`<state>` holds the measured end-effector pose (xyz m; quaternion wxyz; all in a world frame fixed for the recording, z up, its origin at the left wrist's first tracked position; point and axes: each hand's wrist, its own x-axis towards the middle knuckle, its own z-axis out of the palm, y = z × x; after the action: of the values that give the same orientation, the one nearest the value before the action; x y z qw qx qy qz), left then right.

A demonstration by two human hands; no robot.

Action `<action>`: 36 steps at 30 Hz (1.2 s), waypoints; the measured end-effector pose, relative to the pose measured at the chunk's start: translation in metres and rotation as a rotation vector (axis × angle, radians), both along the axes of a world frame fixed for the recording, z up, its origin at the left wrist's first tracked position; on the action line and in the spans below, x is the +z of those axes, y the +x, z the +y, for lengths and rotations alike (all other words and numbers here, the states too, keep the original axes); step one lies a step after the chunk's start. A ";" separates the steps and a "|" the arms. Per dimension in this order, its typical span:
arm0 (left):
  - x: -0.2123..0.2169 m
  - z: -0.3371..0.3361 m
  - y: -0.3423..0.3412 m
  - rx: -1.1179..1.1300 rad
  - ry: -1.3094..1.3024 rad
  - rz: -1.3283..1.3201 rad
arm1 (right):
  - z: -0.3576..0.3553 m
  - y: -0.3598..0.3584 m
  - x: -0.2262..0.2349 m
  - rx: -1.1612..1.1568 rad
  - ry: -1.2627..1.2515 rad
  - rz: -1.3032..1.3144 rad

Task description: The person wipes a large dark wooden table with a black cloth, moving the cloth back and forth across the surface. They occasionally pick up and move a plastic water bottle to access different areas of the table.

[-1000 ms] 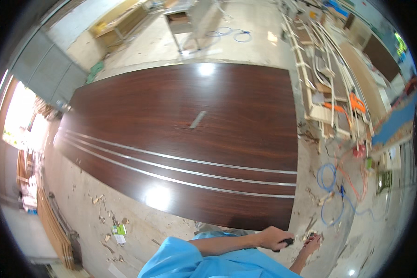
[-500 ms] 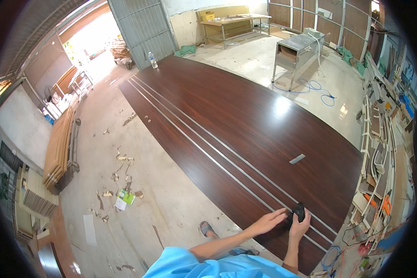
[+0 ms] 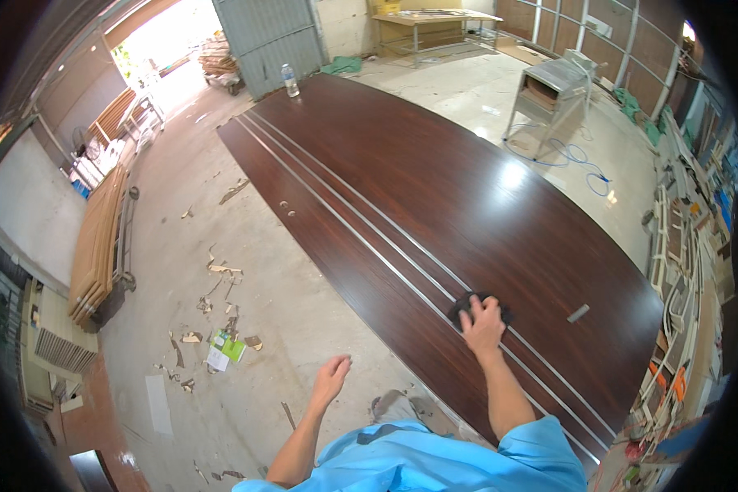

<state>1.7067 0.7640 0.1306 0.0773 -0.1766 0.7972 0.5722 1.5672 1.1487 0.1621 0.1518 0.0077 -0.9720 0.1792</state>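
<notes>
A large dark reddish-brown wood-grain door panel (image 3: 402,164) lies before me, with three thin silver metal strips running along its length. On these strips, right of the middle, my right hand (image 3: 482,321) presses a black cloth (image 3: 500,307) against the surface; its fingers are bent over the cloth and the palm hides part of it. My left hand (image 3: 330,381) hangs in the air left of the panel, over the floor, its fingers loosely extended and holding nothing. A small grey metal piece (image 3: 578,313) rests on the panel to the right of the cloth.
A water bottle (image 3: 290,80) stands at the panel's far end. Two small round pieces (image 3: 287,208) lie near its left edge. Scraps and a green-and-white packet (image 3: 225,350) litter the floor. Offcuts line the right wall; a metal stand (image 3: 549,90) is beyond the panel.
My right hand has moved the black cloth forward and left along the strips, and the cloth is now spread flatter. My left hand has left it and swung left, off the panel.
</notes>
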 end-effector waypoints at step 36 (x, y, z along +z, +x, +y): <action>-0.095 -0.661 -0.353 0.136 -0.123 -0.749 | -0.430 -0.689 -0.052 -0.553 0.211 -0.032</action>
<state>1.3533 0.1029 0.0357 0.3142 -0.4301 0.7330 0.4231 0.8785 0.7182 0.1103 0.1779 -0.2443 -0.9528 0.0290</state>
